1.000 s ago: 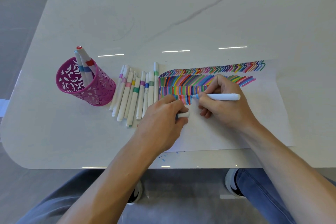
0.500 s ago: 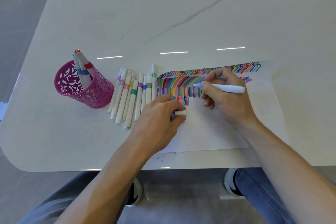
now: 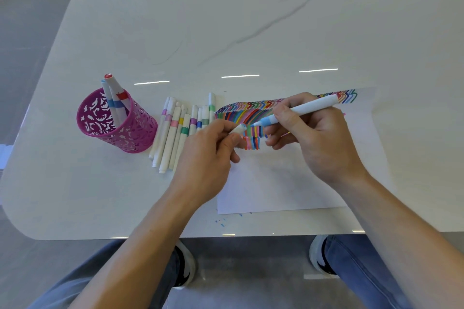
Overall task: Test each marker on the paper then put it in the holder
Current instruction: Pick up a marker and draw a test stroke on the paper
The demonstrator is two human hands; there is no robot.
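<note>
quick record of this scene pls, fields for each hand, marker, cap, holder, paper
left hand: pinches cap
right hand: holds marker
marker: uncapped, blue tip pointing at cap, not yet joined
holder: pink, two markers inside
loose markers: row between holder and paper
paper: coloured strokes along top

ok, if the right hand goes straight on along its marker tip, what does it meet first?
Likely the cap pinched in the left hand: the blue marker in the right hand points at its open end. Depth unconfirmed from one view.
</note>
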